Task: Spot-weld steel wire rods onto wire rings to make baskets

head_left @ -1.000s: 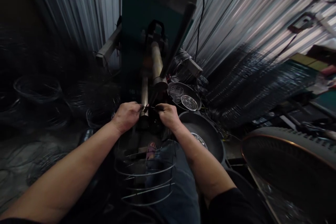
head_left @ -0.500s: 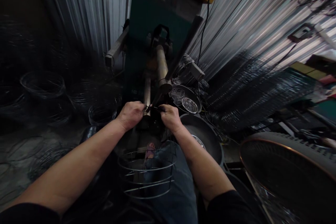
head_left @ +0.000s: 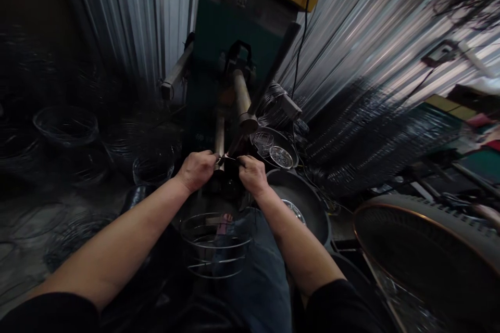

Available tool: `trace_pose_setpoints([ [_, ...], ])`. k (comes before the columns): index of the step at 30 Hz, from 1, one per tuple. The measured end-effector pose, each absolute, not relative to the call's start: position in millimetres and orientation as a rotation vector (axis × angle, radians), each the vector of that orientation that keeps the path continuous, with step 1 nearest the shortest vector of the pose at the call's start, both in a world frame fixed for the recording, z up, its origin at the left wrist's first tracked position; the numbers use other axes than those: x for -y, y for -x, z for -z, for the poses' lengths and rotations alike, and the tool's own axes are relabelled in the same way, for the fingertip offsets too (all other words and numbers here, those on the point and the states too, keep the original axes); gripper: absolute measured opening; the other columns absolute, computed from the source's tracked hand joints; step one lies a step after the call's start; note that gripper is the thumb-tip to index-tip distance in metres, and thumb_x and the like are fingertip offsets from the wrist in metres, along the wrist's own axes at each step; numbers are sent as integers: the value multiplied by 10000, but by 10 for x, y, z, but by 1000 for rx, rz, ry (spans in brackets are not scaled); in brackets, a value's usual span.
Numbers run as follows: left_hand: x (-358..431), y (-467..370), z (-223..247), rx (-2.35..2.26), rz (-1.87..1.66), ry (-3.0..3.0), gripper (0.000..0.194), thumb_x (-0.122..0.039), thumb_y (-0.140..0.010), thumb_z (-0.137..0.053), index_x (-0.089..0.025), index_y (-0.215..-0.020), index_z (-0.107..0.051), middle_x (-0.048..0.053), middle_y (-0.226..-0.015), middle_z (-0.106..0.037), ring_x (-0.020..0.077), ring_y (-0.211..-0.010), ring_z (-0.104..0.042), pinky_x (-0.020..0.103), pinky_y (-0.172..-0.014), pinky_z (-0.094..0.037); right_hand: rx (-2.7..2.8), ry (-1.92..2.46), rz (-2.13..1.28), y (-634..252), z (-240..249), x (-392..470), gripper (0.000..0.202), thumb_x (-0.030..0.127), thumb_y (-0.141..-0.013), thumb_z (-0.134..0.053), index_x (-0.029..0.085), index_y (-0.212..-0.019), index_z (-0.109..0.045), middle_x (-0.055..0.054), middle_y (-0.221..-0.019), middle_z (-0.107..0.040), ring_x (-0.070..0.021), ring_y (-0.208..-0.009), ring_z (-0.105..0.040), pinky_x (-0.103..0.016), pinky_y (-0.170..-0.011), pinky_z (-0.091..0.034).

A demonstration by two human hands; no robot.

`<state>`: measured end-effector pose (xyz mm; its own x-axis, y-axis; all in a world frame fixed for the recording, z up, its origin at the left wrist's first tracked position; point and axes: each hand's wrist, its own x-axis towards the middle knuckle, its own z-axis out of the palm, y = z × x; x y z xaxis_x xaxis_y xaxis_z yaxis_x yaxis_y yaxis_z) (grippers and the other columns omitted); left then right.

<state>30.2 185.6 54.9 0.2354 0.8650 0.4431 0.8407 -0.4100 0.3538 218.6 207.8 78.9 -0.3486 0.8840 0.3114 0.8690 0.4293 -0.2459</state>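
Wire is what we judge our work to be here, thin and stiff, light enough to pinch, springy if let go, and best taken close on either side of the joint, as we have it. Nearest to us, over our lap, hangs a wire basket frame (head_left: 214, 244) of several bright hoops tied by straight ribs; it looks rigid but open, easy to snag. Above it our left hand (head_left: 197, 169) is closed, fingers curled, pinching one end of a short wire piece (head_left: 227, 157), and our right hand (head_left: 252, 173) is likewise closed on the other end, the two hands close together with only a small gap between them. The wire piece shows as a fine pale line, held just under the tip of the upper welder arm (head_left: 242, 101) and beside the lower post (head_left: 219, 138); whether it touches the tip we cannot tell. To the right sits a dark pan (head_left: 308, 203), and beyond it a round tray (head_left: 281, 153) with small shiny discs. Furthest back stands the green machine body (head_left: 234, 36), with corrugated metal sheeting (head_left: 371, 36) behind.
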Motion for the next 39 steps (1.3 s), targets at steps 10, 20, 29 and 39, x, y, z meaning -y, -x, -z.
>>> trace_pose_setpoints([
  [10, -1875, -293, -503, -1623, -996, -2402, 304, -207, -877, -436, -146, -1024, -695, 105, -841, -658, 189, -723, -612, 297, -685, -480, 2158, 1455, -161, -2185, -710, -2050, 280, 68, -806, -496, 206, -905, -719, -69, -924, -694, -199, -897, -642, -255, -819, -473],
  [20, -1837, -263, -454, -1547, -1272, -1837, 276, -337, -813, -592, -175, -979, -742, 86, -920, -725, 210, -871, -659, 324, -839, -503, 1363, 1252, -1171, -2425, -503, -2114, 284, 355, -571, -764, 158, -759, -681, 18, -615, -618, -117, -522, -522, -262, -536, -423],
  [29, -1760, -140, -253, -1414, -1366, -1193, 474, -521, -637, -770, -155, -937, -751, 72, -804, -736, 185, -705, -661, 287, -672, -532, 986, 1110, -1452, -2422, -517, -2072, 365, 282, -405, -859, 154, -690, -671, 19, -558, -618, -89, -483, -499, -215, -457, -352],
  [39, -1602, -125, -71, -1263, -1363, -1041, 424, -439, -581, -817, -171, -906, -760, 77, -842, -737, 201, -766, -669, 296, -725, -535, 1068, 1144, -1918, -2392, -355, -1196, 372, 303, -473, -870, 149, -780, -727, -13, -670, -686, -139, -604, -616, -276, -620, -488],
])
